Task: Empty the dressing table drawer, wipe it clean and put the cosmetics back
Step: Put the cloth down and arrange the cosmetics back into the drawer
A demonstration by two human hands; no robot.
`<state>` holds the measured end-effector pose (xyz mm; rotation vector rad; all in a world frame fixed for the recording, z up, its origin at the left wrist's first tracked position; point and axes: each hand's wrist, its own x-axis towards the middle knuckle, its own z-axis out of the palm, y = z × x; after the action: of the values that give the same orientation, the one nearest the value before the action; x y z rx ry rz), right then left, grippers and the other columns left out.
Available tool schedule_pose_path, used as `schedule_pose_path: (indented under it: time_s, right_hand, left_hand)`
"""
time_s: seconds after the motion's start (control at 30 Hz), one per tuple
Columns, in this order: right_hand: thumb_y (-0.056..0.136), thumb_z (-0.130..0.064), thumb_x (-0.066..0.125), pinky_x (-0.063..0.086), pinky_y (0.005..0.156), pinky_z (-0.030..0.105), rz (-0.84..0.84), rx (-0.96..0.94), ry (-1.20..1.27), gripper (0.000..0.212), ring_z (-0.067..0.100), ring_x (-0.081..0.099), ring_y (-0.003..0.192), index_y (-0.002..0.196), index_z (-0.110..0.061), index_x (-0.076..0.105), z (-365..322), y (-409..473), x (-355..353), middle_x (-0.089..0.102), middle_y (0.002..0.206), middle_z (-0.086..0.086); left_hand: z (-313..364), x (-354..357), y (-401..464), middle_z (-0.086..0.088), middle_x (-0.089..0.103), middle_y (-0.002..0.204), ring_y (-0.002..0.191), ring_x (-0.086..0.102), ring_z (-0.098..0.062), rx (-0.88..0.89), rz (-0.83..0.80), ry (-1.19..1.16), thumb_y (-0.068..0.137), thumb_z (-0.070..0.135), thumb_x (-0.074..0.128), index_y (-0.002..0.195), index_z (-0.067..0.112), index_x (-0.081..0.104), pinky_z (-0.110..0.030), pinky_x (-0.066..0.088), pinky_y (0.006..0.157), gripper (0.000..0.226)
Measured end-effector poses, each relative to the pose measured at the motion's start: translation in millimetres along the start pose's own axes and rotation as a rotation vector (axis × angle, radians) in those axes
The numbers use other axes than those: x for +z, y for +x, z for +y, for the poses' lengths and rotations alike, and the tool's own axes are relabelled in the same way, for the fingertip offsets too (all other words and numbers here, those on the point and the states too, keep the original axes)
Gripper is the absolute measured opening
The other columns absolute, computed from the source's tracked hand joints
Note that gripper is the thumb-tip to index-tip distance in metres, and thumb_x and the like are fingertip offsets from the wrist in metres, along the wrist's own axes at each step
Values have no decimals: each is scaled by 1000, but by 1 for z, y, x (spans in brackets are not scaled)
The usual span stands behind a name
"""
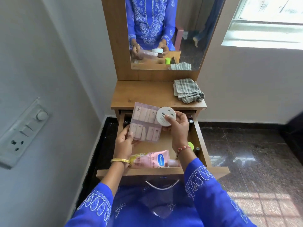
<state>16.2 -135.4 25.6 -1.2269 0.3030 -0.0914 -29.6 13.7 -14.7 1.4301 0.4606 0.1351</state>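
The wooden drawer [200, 141] of the dressing table stands pulled out below me. My left hand [125, 141] grips the lower left corner of a flat pink pack of press-on nails [144, 123], held above the drawer. My right hand [177, 126] holds a round white jar [165, 116] against the pack's right edge. A pink Vaseline tube [152, 158] lies at the drawer's front, beside a small pink bottle [173, 163]. A green-capped item [191, 145] and dark small bottles [197, 149] sit along the right side.
A folded grey checked cloth [188, 92] lies on the right of the table top [144, 94]. The mirror [164, 33] rises behind it. A wall with a switch panel [23, 133] is close on the left. Dark stone floor [246, 145] lies to the right.
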Motion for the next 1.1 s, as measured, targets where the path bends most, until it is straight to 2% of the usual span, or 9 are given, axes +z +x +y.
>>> schedule_pose_path:
  time_s: [0.13,0.27,0.4,0.5,0.63,0.83,0.93,1.0,1.1]
  right_hand:
    - [85,-1,59,47,42,17,-2,8,33,23,14,63,69,105,-11,52,6,-4,-3,64,85,0]
    - [88,-3,55,47,47,20,19,106,29,21,12,60,67,107,-9,59,20,-8,-7,63,82,1]
    - [91,-7,51,46,55,28,29,268,55,12,15,58,68,85,-15,58,32,-12,-9,59,80,5]
    - [93,-10,50,46,49,23,-28,279,-13,15,14,57,64,81,-16,56,34,-11,-9,59,77,5]
    - [93,-9,50,49,43,19,-83,278,-86,13,17,60,67,83,-15,56,43,-9,-9,61,84,10]
    - [91,-2,50,51,37,19,-138,393,-276,8,24,60,64,97,-5,53,52,-5,0,58,99,22]
    - [88,0,57,54,39,24,-205,444,-379,16,33,66,83,103,-1,54,60,-1,10,60,103,23]
    - [82,0,65,56,47,30,-251,423,-503,15,36,67,93,91,-6,53,69,1,19,63,109,23]
    - [77,-4,72,55,55,34,-278,365,-650,29,27,66,72,71,-15,45,84,7,31,65,95,15]
  left_hand:
    - [-2,-6,3,-5,60,110,95,60,-13,-12,104,-140,97,9,39,114,18,56,-33,54,78,25]
    - [1,-10,7,-5,57,113,99,60,-18,-23,200,-322,97,5,38,128,11,49,-30,58,74,34]
    - [3,-13,9,-11,57,115,95,60,-20,-27,281,-436,97,2,35,128,7,49,-26,59,68,34]
    - [3,-14,10,-13,56,115,101,58,-22,-45,330,-472,97,2,33,127,5,49,-29,59,67,34]
    - [4,-14,10,-13,55,115,106,56,-25,-81,356,-499,97,1,32,128,3,48,-37,50,79,35]
    - [6,-13,7,-13,57,112,102,58,-24,-73,348,-500,97,1,33,129,3,48,-41,50,86,35]
    - [7,-14,7,-13,58,112,102,58,-25,-73,345,-514,97,1,34,129,3,49,-37,55,80,35]
    - [7,-14,7,-10,60,105,95,61,-21,-71,339,-506,97,2,34,127,3,50,-34,57,77,34]
    - [7,-13,6,-2,62,93,85,62,-14,-64,332,-484,97,2,35,125,5,51,-34,55,79,33]
